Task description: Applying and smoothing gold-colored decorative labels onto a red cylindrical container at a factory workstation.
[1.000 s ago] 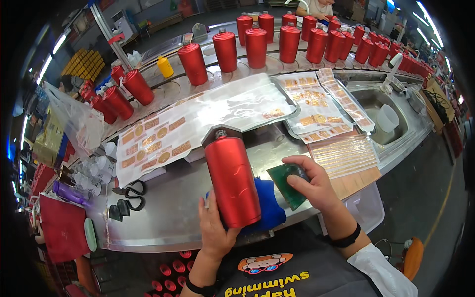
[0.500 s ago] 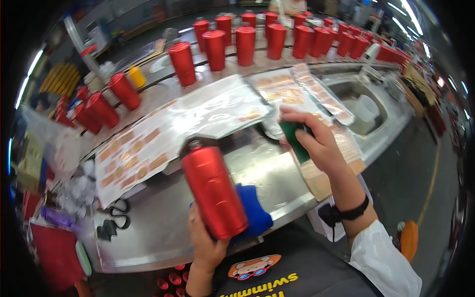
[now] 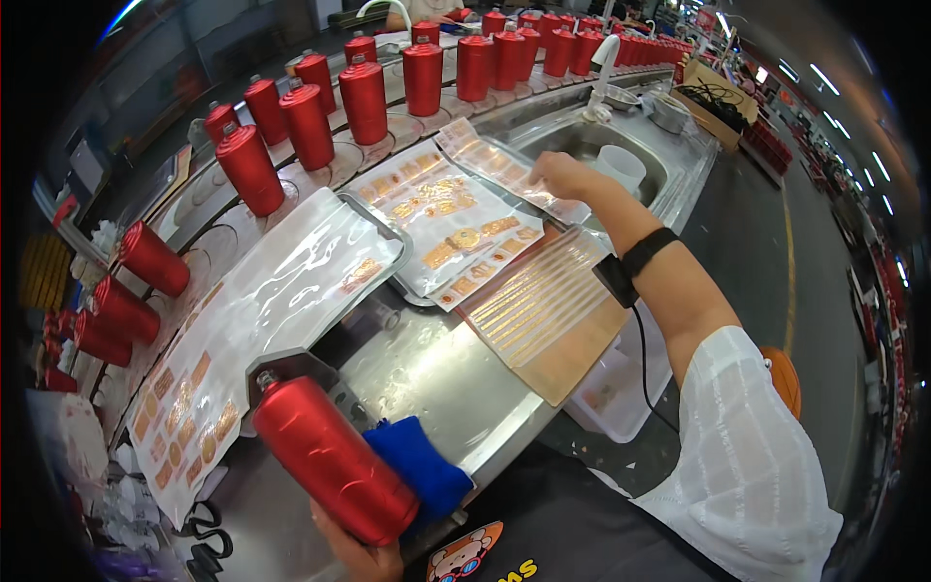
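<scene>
Change: since the earlier view our right hand (image 3: 561, 175) has left the bottle and gone out to the far sticker sheet (image 3: 504, 170); the small green thing it carried is no longer in sight.
Left hand: our left hand (image 3: 361, 553) cups the base of the red bottle (image 3: 330, 456) from below, grip closed on it; the bottle lies tilted, neck up and left, over the near table (image 3: 436, 373) edge.
Blue cloth: a blue cloth (image 3: 412, 464) sits against the bottle's right side, touching it.
Right hand: fingers are pressed down at the sheet's near end by the sink (image 3: 669, 184); whether they pinch a sticker, we cannot tell.
How to do it well: we judge it best to peel slowly from a corner and keep the bottle steady against the cloth.
Far: a row of red bottles (image 3: 423, 76) stands along the back.
</scene>
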